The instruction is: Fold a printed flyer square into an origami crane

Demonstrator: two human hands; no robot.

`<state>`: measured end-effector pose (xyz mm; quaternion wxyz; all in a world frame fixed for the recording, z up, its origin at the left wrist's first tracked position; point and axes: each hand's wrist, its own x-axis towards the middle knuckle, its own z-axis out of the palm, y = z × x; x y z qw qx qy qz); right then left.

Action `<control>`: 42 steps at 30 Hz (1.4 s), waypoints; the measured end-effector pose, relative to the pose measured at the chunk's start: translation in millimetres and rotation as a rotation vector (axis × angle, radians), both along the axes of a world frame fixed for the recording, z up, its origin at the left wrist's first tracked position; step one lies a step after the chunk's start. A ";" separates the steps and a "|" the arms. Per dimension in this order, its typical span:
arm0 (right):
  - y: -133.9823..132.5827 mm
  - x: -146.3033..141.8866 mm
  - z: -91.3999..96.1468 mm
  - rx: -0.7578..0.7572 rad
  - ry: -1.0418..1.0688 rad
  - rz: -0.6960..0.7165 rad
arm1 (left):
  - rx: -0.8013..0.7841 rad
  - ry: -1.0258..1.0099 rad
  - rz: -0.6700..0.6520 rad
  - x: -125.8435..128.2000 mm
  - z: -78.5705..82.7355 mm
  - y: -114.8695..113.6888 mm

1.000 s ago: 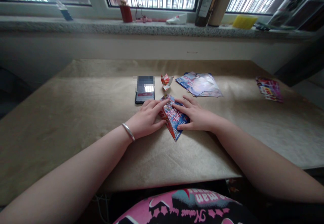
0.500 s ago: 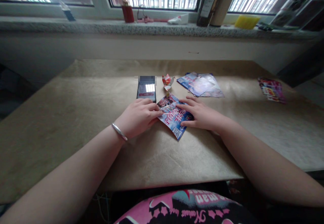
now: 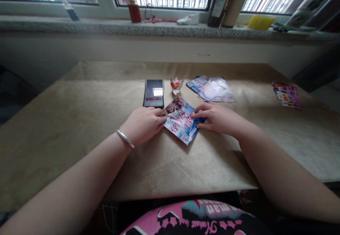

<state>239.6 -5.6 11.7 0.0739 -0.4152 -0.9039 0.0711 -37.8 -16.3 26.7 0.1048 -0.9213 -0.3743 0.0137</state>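
Observation:
A printed sheet of paper (image 3: 183, 121), blue with red and white lettering and a QR code, lies on the table with one corner toward me. My left hand (image 3: 146, 123) pinches its left corner between thumb and fingers. At the right corner, my right hand (image 3: 215, 118) has its fingers closed on the sheet's edge. Just beyond the paper stands a small folded red and white paper figure (image 3: 175, 86). A phone (image 3: 154, 98) with a lit screen lies beyond my left hand.
Several similar printed sheets (image 3: 212, 88) are stacked behind my right hand. A pink and red printed pile (image 3: 287, 95) rests at the table's right. On the windowsill (image 3: 106, 27) stand a red lighter-like object (image 3: 135, 12), a dark jar (image 3: 220, 5) and a yellow item (image 3: 261, 22).
My right hand has slid from the middle of the sheet to its right corner, uncovering more print. The sheet now lies more spread out. My left hand has moved slightly left along its corner.

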 end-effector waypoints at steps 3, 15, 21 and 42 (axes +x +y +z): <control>0.8 4.3 1.8 -0.028 -0.002 0.004 | -0.006 0.028 0.034 1.2 2.9 -2.1; 2.5 11.4 0.6 -0.005 0.012 -0.012 | 0.004 0.061 0.075 -0.2 3.4 -0.7; 1.6 7.1 1.3 -0.009 0.035 -0.087 | -0.065 -0.032 0.163 -2.0 1.1 2.0; 0.6 -28.3 -11.8 0.005 0.090 -0.521 | -0.079 -0.210 0.496 19.0 -9.6 2.2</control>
